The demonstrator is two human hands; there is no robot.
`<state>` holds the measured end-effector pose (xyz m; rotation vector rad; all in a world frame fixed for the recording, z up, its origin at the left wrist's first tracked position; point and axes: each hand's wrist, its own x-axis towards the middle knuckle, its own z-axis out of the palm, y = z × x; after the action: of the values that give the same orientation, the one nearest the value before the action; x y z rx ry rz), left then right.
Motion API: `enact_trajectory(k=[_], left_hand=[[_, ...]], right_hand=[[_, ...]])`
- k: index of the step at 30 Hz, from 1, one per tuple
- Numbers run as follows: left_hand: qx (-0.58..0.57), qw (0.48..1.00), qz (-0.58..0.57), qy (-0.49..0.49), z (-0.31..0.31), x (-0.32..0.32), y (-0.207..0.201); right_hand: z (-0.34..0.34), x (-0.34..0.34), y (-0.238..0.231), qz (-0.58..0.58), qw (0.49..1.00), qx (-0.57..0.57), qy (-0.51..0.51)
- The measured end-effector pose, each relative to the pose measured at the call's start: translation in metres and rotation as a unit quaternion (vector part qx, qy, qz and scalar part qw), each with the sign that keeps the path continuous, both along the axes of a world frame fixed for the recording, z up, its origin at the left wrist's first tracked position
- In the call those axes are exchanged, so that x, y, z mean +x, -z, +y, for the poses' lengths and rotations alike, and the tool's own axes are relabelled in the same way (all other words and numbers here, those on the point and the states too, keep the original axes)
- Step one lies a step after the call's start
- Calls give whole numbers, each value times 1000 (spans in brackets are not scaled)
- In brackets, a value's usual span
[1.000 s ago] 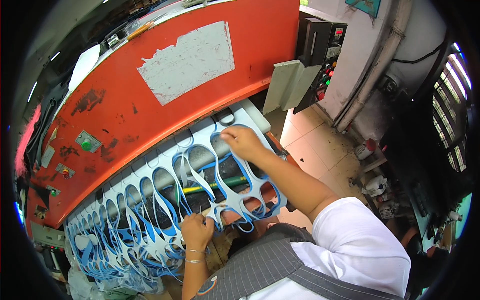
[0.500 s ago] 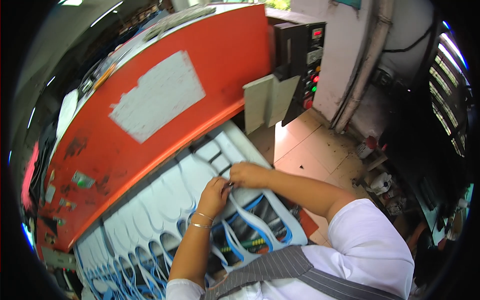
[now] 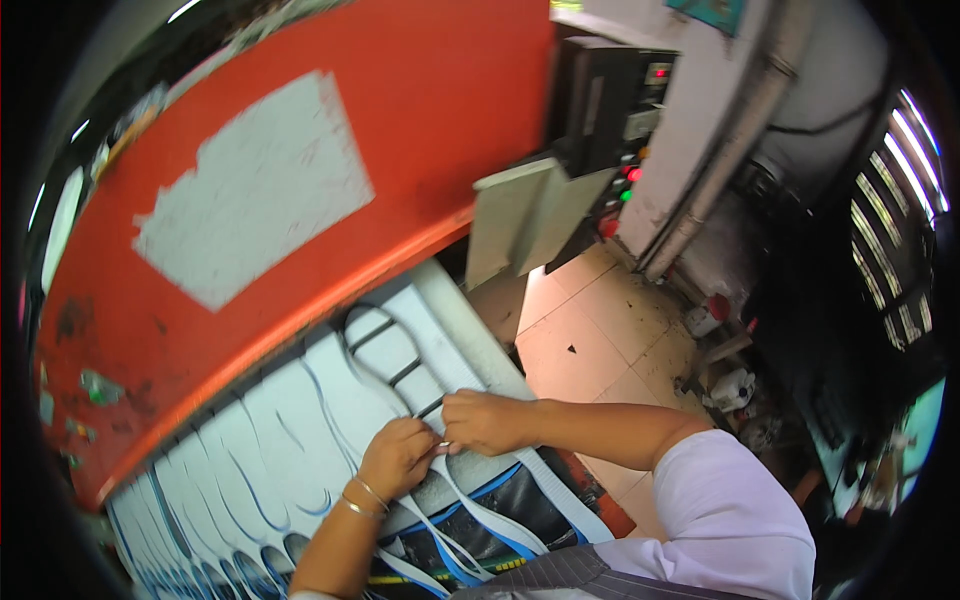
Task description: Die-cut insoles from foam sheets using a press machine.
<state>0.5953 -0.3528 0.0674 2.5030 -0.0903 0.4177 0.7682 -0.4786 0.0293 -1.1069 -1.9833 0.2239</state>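
My left hand (image 3: pixel 396 457), with bracelets at the wrist, is closed, its fingertips pinched together. My right hand (image 3: pixel 487 421) is closed right beside it, fingertips almost meeting the left ones. A small pale bit shows between them, too small to name. Just beyond the hands a black sole-shaped cutting die (image 3: pixel 405 374) with crossbars lies on a white foam sheet (image 3: pixel 270 420); its near end is hidden by my hands. Nearer to me the sheet is cut into narrow blue-edged strips (image 3: pixel 490 518) around sole-shaped openings.
A large orange-red machine body (image 3: pixel 420 120) rises behind the sheet. At its right end stand a bent pale metal plate (image 3: pixel 510 215) and a dark control box (image 3: pixel 605 110) with lit buttons. Tiled floor (image 3: pixel 590 340), a pipe (image 3: pixel 730 140) and containers (image 3: pixel 733 390) lie to the right.
The view has shifted and come closer, so the machine and the die look larger. My hands stay together at the die's near end, and a pale bit now shows between the fingertips.
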Motion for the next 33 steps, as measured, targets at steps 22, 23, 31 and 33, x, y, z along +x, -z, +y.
enact_trajectory(k=[22,23,31,33], left_hand=[[-26,999,-28,-12,-33,-13,22],[-32,999,-38,-3,-35,-13,24],[-38,996,-76,9,-28,-8,22],[-53,995,-72,-50,-34,-12,13]], right_hand=[[-25,0,-11,-6,994,-74,-79],[-28,0,-10,-16,994,-82,-72],[-25,4,-11,-22,997,-60,-44],[-33,0,-35,-42,995,-81,34]])
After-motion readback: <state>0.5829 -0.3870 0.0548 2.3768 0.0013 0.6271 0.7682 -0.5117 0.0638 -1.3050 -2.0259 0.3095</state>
